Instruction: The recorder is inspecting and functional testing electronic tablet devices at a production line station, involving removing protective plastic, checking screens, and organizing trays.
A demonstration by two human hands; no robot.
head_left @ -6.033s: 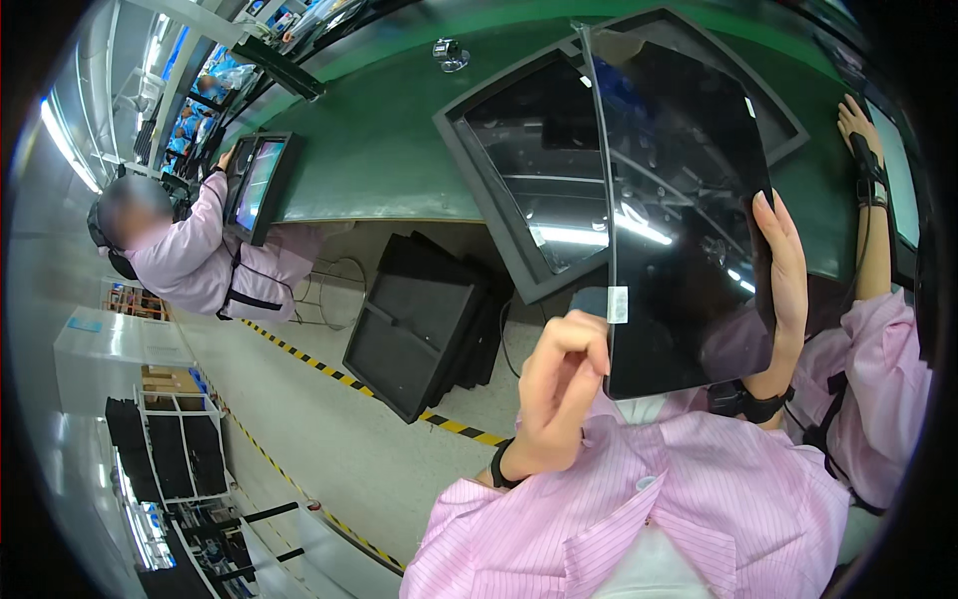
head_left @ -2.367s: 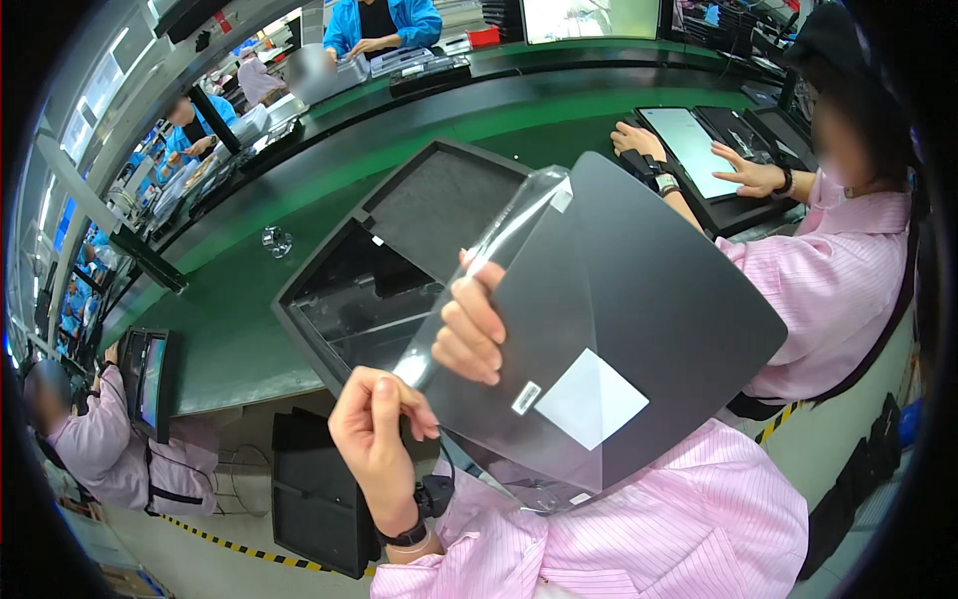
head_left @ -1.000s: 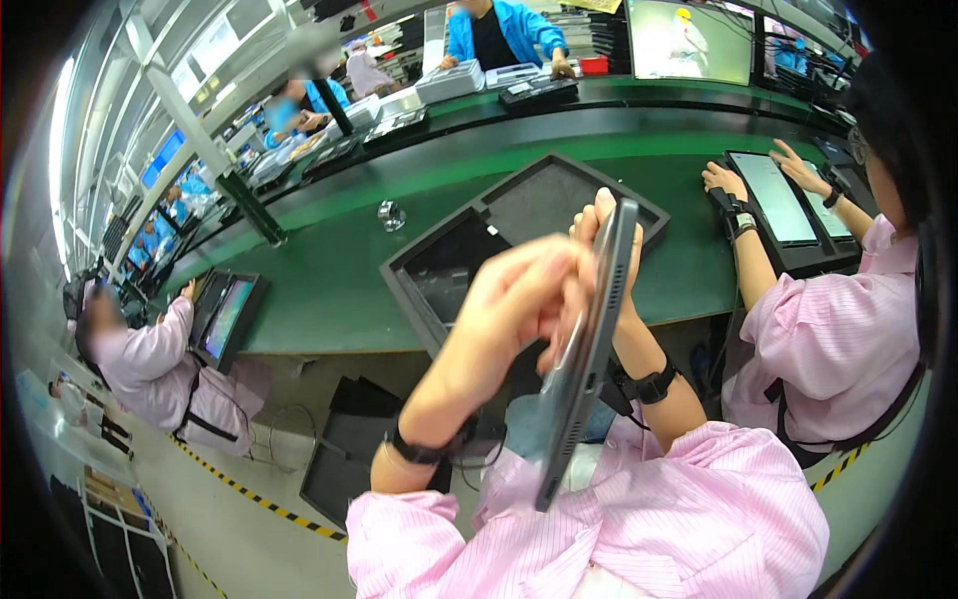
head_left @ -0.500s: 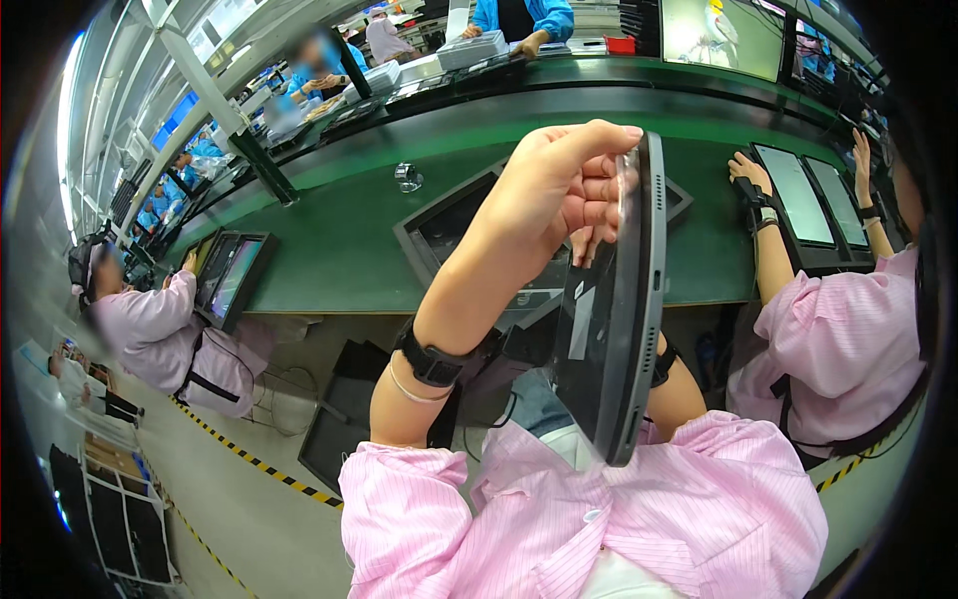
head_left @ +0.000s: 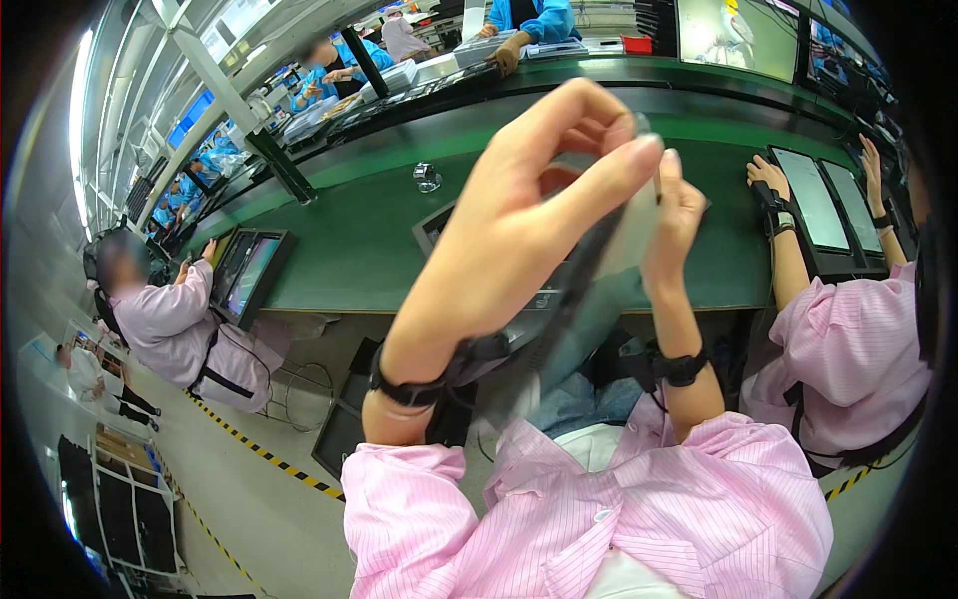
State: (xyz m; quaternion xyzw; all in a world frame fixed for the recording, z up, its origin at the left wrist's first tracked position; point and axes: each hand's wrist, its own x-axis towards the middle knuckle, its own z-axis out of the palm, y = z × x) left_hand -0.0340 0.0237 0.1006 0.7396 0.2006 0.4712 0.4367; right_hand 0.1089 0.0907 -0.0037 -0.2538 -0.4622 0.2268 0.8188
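A tablet (head_left: 567,304), dark along its edge and smeared by motion, is held up tilted in front of my chest. My left hand (head_left: 519,200) is closed at its upper end, thumb and forefinger pinched together. A pale, see-through surface (head_left: 624,250) shows between the hands; whether it is film or glare on the screen, I cannot tell. My right hand (head_left: 677,225) grips the tablet's upper right side, fingers bent. Behind my left hand, a dark-framed tray (head_left: 431,232) on the green bench is mostly hidden.
A small shiny metal piece (head_left: 427,178) sits on the green bench (head_left: 349,235). At right, a co-worker's hands are beside two lit tablets (head_left: 810,200); at left, another person handles a framed screen (head_left: 247,275). Black trays (head_left: 344,424) stand below the bench. A monitor (head_left: 738,42) is at the back.
The tablet has swung from nearly upright to a slant toward the lower left. My left hand has moved up and nearer, and my right hand has come out from behind the tablet.
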